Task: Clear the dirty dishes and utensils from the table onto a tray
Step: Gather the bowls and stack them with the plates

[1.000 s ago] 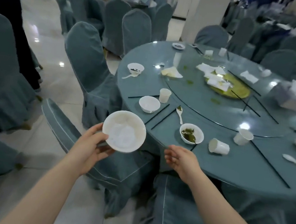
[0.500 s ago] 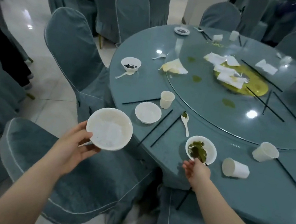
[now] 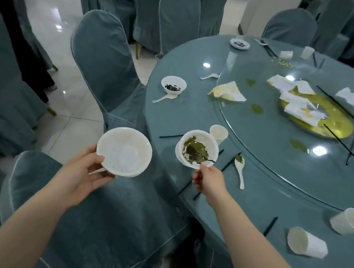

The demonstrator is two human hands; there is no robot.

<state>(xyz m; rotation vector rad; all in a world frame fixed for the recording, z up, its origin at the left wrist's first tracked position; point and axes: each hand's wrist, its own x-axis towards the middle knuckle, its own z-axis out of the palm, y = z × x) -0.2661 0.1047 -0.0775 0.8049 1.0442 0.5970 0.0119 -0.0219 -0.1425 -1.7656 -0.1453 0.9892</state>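
Teal cloth covered the round table [image 3: 218, 200], whose far and right edges ran out of view; no tray was visible anywhere, so where the dishes were to go could not be told. Nearest the viewer stood a covered chair [image 3: 97, 218], below both arms. The left hand [image 3: 86, 170] gripped an empty white bowl [image 3: 124, 151] from beneath, thumb over its near rim, held off the table above the chair; a pale stick-like piece under the bowl was too hidden to identify. The right hand [image 3: 207, 180] pinched the near rim of a second bowl [image 3: 199, 149], smeared with green leftovers and tilted toward the viewer, above the table edge. It overlapped another white bowl [image 3: 178, 151] behind it; whether the two touched could not be judged. A dark spoon-like shape seemed to lie in the greens, but was unclear. Nesting would probably go best if the dirty bowl were levelled first, so that the scraps stayed inside, then lowered squarely into the empty one. A white spoon [image 3: 240, 170] lay just beside, on the table.
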